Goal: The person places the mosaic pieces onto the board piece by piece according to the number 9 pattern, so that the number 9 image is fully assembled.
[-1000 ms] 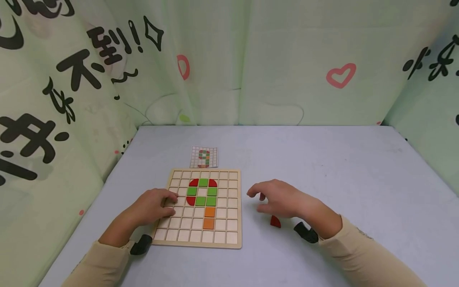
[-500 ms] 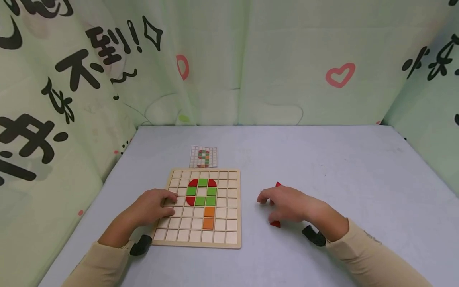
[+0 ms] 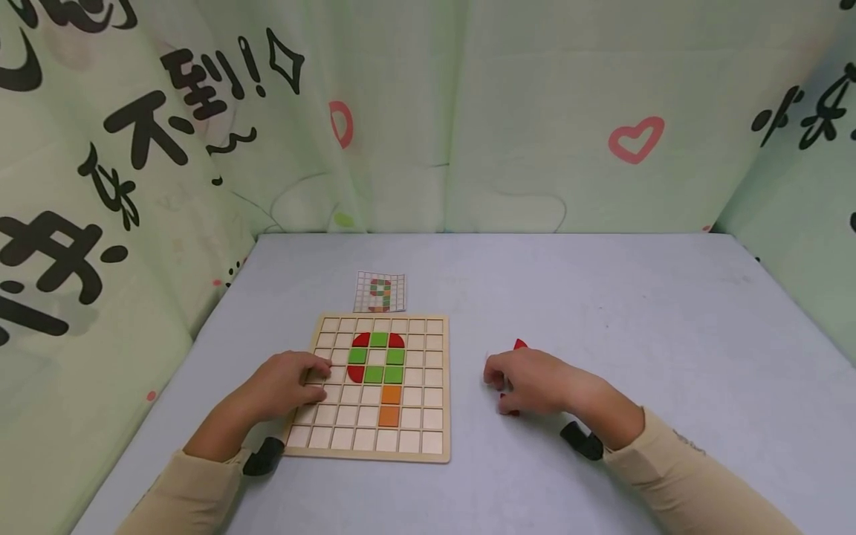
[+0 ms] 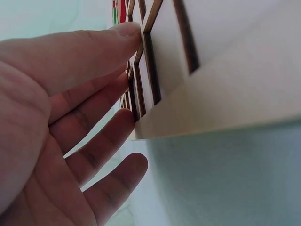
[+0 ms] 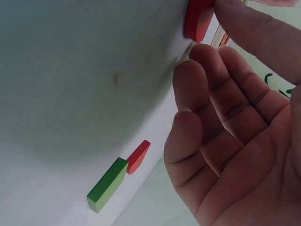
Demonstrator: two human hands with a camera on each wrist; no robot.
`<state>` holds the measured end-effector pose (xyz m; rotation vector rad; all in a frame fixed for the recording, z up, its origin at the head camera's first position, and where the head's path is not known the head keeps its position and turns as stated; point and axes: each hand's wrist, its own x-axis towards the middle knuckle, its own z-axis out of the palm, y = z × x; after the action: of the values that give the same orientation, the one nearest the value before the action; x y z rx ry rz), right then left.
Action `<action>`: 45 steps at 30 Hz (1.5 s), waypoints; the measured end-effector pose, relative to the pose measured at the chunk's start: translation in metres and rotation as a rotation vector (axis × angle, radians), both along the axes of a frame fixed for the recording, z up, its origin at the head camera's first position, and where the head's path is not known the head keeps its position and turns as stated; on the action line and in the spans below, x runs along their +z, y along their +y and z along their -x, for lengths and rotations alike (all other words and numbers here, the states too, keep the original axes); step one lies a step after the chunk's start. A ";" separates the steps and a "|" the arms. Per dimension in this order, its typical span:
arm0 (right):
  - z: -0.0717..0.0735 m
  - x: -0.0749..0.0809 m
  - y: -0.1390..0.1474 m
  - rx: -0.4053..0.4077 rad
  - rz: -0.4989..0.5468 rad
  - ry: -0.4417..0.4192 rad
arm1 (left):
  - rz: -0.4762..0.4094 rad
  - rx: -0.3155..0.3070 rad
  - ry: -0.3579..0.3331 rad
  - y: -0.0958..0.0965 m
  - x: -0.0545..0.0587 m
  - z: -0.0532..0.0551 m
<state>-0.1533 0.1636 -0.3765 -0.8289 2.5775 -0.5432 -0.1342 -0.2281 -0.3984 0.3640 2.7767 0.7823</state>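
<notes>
- One red piece (image 5: 200, 21): right of the grid board (image 3: 413, 399), touching the thumb of the right hand (image 3: 535, 380);
- right hand nearer, fingers curved apart from thumb;
- left hand (image 3: 284, 385) loosely spread at board.

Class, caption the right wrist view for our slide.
Right hand at a red piece, with a green block and another red piece on the table.
</notes>
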 end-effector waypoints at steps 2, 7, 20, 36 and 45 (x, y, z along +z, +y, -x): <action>0.001 -0.001 0.000 0.012 0.011 0.005 | 0.003 0.000 0.000 0.000 0.000 0.000; 0.003 -0.005 -0.001 0.032 0.031 0.022 | 0.004 -0.007 0.003 0.000 0.001 0.000; 0.005 -0.006 -0.006 -0.017 0.050 0.055 | 0.016 -0.006 -0.004 0.001 0.002 0.001; 0.005 -0.008 -0.008 0.023 0.041 0.069 | -0.001 -0.023 0.005 0.000 0.001 0.002; 0.004 -0.007 -0.014 0.019 -0.030 0.086 | -0.001 -0.018 0.001 0.000 0.001 0.001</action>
<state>-0.1569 0.1500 -0.3835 -0.8839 2.6462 -0.4717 -0.1357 -0.2280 -0.3976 0.3889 2.7700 0.7802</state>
